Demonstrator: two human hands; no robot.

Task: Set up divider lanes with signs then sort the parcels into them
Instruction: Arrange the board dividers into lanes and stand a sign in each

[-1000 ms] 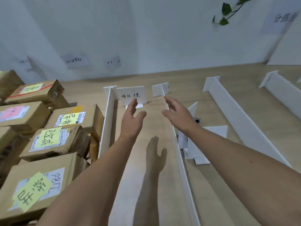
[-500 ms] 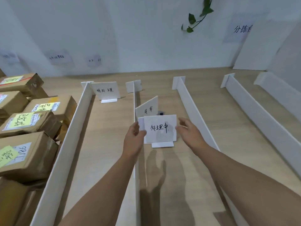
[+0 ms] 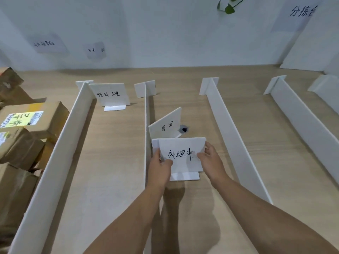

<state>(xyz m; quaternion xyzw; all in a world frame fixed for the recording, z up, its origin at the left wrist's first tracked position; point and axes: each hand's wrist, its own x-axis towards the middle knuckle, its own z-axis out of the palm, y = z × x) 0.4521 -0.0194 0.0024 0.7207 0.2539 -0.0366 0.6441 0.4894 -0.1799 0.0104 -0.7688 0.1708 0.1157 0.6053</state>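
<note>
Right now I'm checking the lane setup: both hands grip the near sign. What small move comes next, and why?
Probably lift the near sign and carry it to its lane's far end. The left hand and right hand pinch its side edges; the left lane's sign already stands at the far end. A tilted sign right behind it means going over.

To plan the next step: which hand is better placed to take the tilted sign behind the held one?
Probably the left hand: it grips the held sign just in front of the tilted sign; the right hand is farther aside.
</note>
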